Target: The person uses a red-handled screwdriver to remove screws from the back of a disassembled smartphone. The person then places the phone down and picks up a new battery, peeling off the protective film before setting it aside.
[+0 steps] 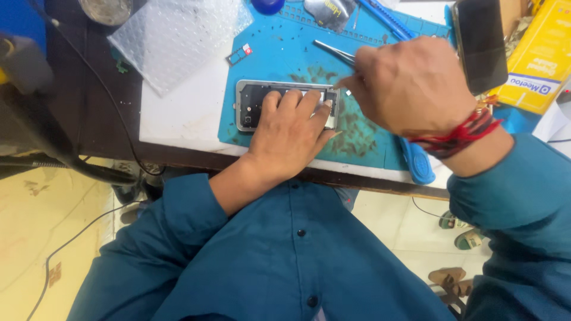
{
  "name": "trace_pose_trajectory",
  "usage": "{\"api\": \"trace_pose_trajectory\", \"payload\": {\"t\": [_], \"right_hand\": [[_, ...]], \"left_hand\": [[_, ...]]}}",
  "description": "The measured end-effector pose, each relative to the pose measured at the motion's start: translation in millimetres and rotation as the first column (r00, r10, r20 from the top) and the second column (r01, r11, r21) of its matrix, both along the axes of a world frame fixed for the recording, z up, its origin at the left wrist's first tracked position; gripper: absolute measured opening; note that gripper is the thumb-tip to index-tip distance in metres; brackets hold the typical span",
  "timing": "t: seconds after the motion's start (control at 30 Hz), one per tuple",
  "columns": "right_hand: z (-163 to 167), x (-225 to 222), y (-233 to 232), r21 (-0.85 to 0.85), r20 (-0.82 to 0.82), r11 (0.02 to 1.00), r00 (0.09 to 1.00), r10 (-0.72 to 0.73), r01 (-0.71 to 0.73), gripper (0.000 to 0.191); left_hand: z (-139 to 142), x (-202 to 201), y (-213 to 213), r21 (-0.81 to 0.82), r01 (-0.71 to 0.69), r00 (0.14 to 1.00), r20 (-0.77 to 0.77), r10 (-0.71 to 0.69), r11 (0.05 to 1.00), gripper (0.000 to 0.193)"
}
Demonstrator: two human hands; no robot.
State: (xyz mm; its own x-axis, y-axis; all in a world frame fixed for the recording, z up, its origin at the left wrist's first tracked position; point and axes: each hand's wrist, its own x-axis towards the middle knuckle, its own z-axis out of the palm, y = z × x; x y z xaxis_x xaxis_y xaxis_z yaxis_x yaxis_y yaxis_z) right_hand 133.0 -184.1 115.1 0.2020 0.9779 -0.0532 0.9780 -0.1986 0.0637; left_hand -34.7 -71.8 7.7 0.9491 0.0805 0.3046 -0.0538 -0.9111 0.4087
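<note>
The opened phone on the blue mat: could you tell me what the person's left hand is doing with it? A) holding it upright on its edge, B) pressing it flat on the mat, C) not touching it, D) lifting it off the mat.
B: the left hand lies palm-down across the opened phone, which rests flat on the blue mat, while the right hand holds tweezers beside it.

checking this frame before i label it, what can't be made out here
Head view, the only one:
- Tips of the tweezers: hidden behind the right hand, so what they pinch cannot be told.
- Right half of the opened phone: covered by the left hand.
- Small dark bits on the blue mat: too small to identify.
- Dark phone at top right: cut off by the top edge.
</note>
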Motion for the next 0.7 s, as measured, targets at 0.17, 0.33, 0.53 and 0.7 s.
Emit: {"api": "trace_pose_trajectory", "payload": {"t": [0.17,0.33,0.53,0.7], "right_hand": [[-3.5,0.9,0.2,-0.060,0.087,0.989,0.988,-0.129,0.134,0.039],[3.8,-2.4,1.7,0.082,-0.035,0.996,0.999,-0.025,0.028,0.029],[-12.5,3.5,-5.1,0.343,-0.478,0.893,0.872,-0.101,0.292,0.020],[-50.2,-5.7,10.0,0.593,-0.565,0.736,0.820,0.092,0.327,0.020]], "left_hand": [[-0.6,0.0,-0.6,-0.030,0.000,1.000,-0.031,-0.001,1.000,0.047],[-0.1,1.0,0.1,-0.015,0.001,1.000,-0.010,-0.001,1.000,0.047],[-0.1,1.2,1.7,-0.022,0.011,1.000,0.000,-0.011,1.000,0.045],[-3.0,-1.5,2.1,-0.035,0.010,0.999,0.043,-0.008,0.999,0.044]]}}
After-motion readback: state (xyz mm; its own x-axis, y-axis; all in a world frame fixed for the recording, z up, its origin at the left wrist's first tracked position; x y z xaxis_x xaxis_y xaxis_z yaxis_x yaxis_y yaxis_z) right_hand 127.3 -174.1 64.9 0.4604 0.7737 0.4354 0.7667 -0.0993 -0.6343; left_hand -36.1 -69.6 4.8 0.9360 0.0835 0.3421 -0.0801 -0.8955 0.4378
